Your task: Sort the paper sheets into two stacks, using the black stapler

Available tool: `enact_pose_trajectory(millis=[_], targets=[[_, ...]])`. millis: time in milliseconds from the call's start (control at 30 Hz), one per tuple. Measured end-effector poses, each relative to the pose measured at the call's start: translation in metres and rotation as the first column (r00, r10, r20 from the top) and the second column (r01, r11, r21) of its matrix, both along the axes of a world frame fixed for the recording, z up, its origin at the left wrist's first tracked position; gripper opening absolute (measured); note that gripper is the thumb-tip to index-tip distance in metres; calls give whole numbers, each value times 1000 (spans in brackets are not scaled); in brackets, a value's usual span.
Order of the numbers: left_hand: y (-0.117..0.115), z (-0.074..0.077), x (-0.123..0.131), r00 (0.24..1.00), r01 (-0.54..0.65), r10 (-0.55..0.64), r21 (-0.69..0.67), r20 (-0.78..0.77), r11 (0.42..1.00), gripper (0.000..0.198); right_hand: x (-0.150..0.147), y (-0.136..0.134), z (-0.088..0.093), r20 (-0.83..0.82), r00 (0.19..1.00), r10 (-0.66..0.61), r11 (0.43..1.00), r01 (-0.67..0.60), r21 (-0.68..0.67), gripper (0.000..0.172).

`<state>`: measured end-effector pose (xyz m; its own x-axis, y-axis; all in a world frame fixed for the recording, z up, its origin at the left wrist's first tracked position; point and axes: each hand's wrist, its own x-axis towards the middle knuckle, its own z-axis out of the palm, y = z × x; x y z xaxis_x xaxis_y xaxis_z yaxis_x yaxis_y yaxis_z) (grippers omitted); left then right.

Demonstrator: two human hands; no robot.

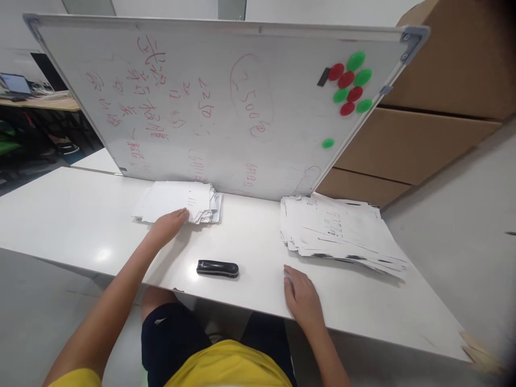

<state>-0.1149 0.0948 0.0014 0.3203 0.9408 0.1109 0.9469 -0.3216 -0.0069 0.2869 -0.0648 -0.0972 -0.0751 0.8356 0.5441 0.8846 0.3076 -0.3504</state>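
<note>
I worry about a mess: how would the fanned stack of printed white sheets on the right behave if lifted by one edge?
Probably floppy: the fanned stack of printed white sheets looks like loose paper, no clip visible. Its edges lie staggered, so sheets would likely slide apart.

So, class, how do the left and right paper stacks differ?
The left paper stack is smaller and tidier; the right paper stack is larger and fanned out. The left hand touches the left paper stack; the right paper stack is untouched. Both are white sheets lying flat on the table.
</note>
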Motion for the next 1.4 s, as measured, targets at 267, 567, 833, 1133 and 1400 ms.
enact_pose_trajectory(millis=[267,567,833,1133,1400], targets=[[2,-12,3,993,83,-84,16,84,996,44,2,2,-1,15,999,35,998,-34,-53,32],[11,-9,23,982,-38,41,-17,184,999,39,1,1,-1,7,1000,11,997,-11,-78,31],[25,-11,38,967,-146,146,-16,211,989,39,2,1,-3,10,1000,22,998,-22,-61,31],[27,-6,43,951,-201,191,14,242,980,34,0,3,1,9,1000,6,999,-6,-54,30],[23,-2,57,923,-289,271,26,273,957,32,-1,3,3,29,1000,3,998,-1,-62,30]])
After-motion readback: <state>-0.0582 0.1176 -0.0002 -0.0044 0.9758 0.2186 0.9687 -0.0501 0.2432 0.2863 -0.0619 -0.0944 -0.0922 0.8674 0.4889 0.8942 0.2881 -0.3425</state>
